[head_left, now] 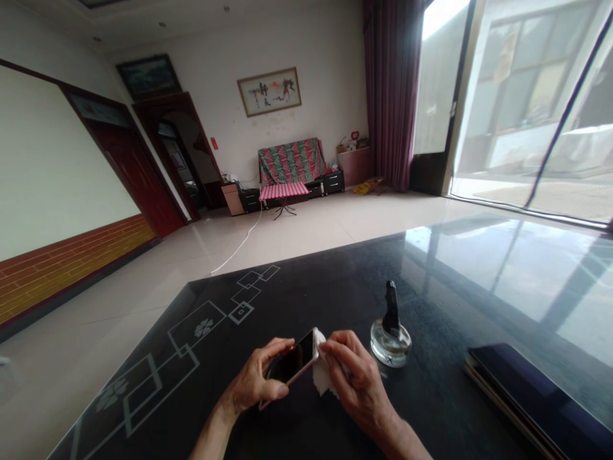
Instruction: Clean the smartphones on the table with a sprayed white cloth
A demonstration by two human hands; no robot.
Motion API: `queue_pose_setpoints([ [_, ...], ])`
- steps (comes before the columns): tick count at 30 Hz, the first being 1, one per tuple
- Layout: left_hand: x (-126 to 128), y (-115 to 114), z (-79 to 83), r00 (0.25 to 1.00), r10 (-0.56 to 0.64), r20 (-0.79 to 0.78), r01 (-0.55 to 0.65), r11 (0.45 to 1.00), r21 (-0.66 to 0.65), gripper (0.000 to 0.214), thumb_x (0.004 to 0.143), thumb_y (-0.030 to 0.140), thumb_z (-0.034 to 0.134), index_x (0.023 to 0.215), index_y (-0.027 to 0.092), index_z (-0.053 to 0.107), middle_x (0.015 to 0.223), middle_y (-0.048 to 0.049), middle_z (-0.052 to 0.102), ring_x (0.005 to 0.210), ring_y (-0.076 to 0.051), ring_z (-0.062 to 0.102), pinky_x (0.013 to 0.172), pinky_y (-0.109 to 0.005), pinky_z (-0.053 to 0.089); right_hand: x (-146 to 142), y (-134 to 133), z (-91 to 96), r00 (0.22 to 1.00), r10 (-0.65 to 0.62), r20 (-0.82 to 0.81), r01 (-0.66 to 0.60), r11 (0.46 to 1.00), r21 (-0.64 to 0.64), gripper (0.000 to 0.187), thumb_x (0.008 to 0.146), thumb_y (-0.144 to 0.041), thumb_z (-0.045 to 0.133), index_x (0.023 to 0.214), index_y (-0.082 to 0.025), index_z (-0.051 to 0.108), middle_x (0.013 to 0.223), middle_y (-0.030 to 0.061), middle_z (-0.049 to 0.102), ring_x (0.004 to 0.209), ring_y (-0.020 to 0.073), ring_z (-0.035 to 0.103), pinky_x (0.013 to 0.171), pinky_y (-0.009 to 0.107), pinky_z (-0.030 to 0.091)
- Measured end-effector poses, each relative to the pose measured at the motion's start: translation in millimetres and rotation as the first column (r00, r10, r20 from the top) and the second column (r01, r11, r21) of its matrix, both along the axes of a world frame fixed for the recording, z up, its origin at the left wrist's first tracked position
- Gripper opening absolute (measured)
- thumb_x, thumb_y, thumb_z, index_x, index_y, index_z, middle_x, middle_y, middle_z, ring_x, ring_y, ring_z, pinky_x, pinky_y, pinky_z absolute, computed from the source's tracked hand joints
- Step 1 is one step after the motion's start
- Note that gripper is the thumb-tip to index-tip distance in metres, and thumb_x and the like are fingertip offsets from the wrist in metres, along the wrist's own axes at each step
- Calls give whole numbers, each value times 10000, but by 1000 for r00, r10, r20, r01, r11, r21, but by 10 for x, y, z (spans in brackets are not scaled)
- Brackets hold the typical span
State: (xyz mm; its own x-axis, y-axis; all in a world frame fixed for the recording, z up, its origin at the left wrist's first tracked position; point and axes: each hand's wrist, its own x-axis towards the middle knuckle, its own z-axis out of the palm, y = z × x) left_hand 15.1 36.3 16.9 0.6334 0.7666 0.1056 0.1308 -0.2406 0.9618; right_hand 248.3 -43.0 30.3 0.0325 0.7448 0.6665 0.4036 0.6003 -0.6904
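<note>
Head view: left hand (253,382) grasps a slim rectangular smartphone (293,364), glossy and dark-faced, above the smooth black surface (335,281); right hand (355,375), fingers (338,351) pinching ragged white tissue (324,379) at its upper end; squat, round transparent bottle (390,348) nearby.

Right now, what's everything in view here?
Phone: 1, black screen, pale rim, in left hand
Tissue: 1, white, at phone's upper end
Bottle: 1, clear with black top, right of tissue
Flat case: 1, dark, right of bottle
Table: 1, black, beneath these
Folding table: 1, red-and-white cover, near far wall
Patterned cloth: 1, red and green, behind folding table
Framed pictures: 2, one pale, one dark, on far wall
Cable: 1, white, on floor
Curtain: 1, purple, beside glass panels
Door: 1, dark red, left
Left hand: 1, bare, gripping phone
Right hand: 1, bare, pinching tissue
</note>
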Motion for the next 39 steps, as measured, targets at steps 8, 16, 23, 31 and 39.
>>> queue_pose_setpoints([
  [8,1,10,-92,998,29,52,-23,994,-110,805,512,166,736,1294,221,555,1284,-48,516,1276,-328,417,1124,-449,283,27,-11,25,997,-53,47,52,998,21,202,922,-186,450,1005,-210,633,915,62,549,789,150,577,666,245,501],
  [16,3,11,-103,995,51,90,-37,988,-147,815,512,132,714,1304,235,548,1266,-43,535,1281,-333,410,1121,-466,274,57,128,39,997,20,72,-19,1000,-16,184,930,-181,451,1013,-200,614,930,60,516,813,152,557,699,267,480],
  [23,-21,34,-123,989,94,115,-75,984,-161,824,498,91,721,1291,252,564,1287,-33,545,1285,-335,410,1122,-447,273,91,162,83,984,117,131,-120,993,14,216,919,-127,447,1067,-200,587,950,62,494,824,147,542,696,267,470],
  [31,-14,31,-162,982,144,124,-107,959,-264,842,471,68,719,1282,240,572,1304,-52,550,1308,-349,391,1138,-474,228,107,248,-39,989,87,117,-98,991,90,249,893,-83,455,1077,-189,585,963,73,495,829,156,549,683,266,481],
  [39,-18,19,-148,981,83,175,-28,954,-298,830,493,85,703,1297,232,557,1273,-58,567,1293,-357,415,1129,-480,243,97,273,-86,996,59,69,-63,997,53,217,903,-97,465,1056,-188,589,933,67,499,806,152,540,669,270,471],
])
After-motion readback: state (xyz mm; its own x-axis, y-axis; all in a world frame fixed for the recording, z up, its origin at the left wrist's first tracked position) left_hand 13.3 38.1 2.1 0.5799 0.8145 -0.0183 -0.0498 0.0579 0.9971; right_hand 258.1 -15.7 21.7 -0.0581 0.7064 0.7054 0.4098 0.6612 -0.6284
